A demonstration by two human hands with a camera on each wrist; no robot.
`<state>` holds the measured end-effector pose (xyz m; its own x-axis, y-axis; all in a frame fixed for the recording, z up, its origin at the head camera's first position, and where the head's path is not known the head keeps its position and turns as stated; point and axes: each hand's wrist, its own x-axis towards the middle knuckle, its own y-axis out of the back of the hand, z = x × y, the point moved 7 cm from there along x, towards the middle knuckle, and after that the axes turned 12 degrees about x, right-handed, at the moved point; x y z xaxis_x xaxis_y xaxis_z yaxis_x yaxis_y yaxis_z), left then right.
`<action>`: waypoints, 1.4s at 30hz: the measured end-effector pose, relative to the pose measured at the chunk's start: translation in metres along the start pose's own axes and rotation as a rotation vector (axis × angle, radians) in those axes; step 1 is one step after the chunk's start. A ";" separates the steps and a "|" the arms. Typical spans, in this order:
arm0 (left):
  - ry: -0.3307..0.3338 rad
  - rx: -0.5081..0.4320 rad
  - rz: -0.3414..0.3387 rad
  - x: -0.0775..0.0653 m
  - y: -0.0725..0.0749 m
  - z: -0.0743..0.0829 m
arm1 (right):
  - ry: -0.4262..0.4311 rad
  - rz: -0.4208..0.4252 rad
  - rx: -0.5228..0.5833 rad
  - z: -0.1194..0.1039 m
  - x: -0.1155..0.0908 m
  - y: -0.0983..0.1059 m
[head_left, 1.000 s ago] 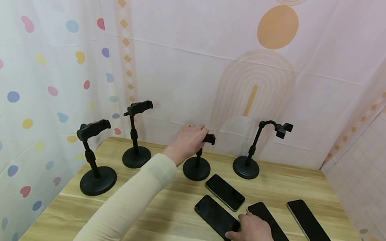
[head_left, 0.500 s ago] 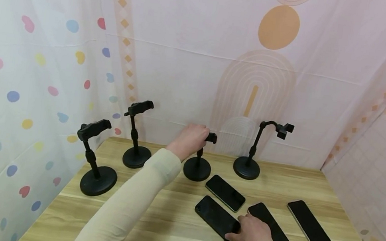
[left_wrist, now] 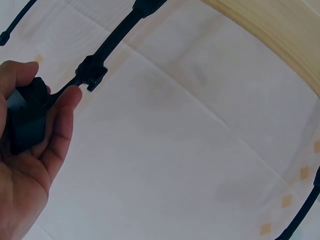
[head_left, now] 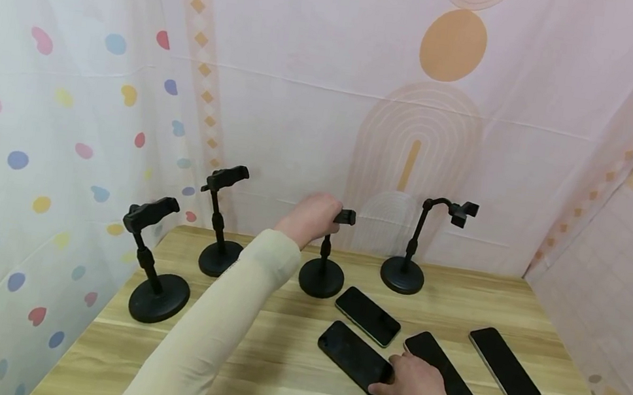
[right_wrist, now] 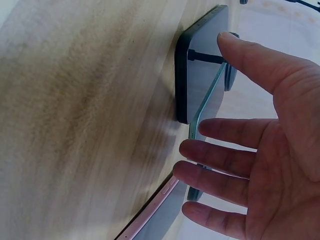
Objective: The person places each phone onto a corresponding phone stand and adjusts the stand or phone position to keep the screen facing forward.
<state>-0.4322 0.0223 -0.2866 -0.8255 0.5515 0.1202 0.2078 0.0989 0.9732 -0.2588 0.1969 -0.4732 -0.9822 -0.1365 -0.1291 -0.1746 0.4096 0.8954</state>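
Observation:
My left hand grips the head clamp of a black phone stand at the back middle; its round base rests on the table. In the left wrist view, thumb and fingers curl round the dark clamp, beside the thin stem. My right hand is low at the near end of a black phone, thumb and fingers spread either side. The right wrist view shows straight, parted fingers beside that phone.
Three more black stands, one at front left, one at back left and one at back right, hold no phones. Phones lie behind, under the right hand's far side and at far right. A patterned curtain hangs behind.
The gripped clamp and my left hand have risen slightly, and the clamp's visible end sits higher over the base. My right hand and the phones stay where they were.

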 end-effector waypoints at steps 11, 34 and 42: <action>0.012 -0.003 -0.081 0.004 0.005 -0.005 | 0.002 -0.006 0.010 -0.001 0.000 -0.001; 0.011 0.012 -0.044 0.002 0.005 -0.003 | 0.012 -0.010 0.001 -0.001 0.012 0.008; 0.011 0.029 -0.048 0.002 0.004 -0.001 | 0.018 0.024 0.001 -0.001 0.022 0.014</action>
<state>-0.4340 0.0231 -0.2827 -0.8405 0.5364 0.0763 0.1831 0.1487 0.9718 -0.2832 0.1989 -0.4632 -0.9847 -0.1428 -0.0997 -0.1509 0.4141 0.8977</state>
